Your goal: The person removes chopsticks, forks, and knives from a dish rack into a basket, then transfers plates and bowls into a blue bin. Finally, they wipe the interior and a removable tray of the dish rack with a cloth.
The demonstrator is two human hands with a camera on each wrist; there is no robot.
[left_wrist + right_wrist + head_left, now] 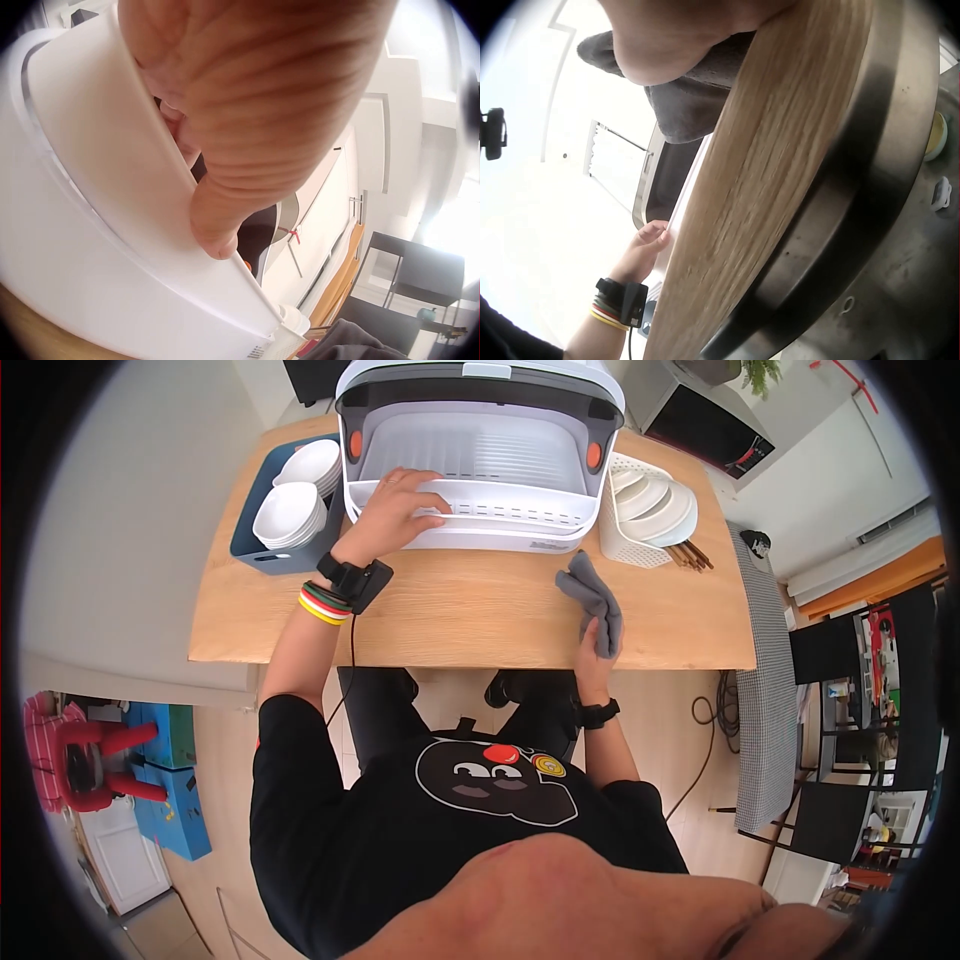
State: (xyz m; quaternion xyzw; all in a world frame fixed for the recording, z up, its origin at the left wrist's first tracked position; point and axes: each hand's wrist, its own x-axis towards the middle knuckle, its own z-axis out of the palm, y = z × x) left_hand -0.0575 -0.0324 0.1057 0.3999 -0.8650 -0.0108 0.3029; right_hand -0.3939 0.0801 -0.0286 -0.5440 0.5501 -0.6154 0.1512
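A white dish box (500, 538) with a raised, dark-trimmed lid stands at the back middle of the table. My left hand (385, 518) grips the upper rim of its front part near the left end. In the left wrist view, the thumb of the left hand (262, 112) lies outside the white wall (112, 142), with fingers partly hidden behind the rim. My right hand (595, 665) holds a bunched grey cloth (592, 595) over the table's front right. The right wrist view shows the right hand (671, 37) above the cloth (686, 109), its fingers mostly hidden.
On the table (470, 620), a blue bin (285, 565) with stacked white bowls (290, 513) stands left of the box. To its right, a white basket (628, 548) holds white dishes (655, 510), beside brown sticks (690, 555). A microwave (705, 435) stands behind at right.
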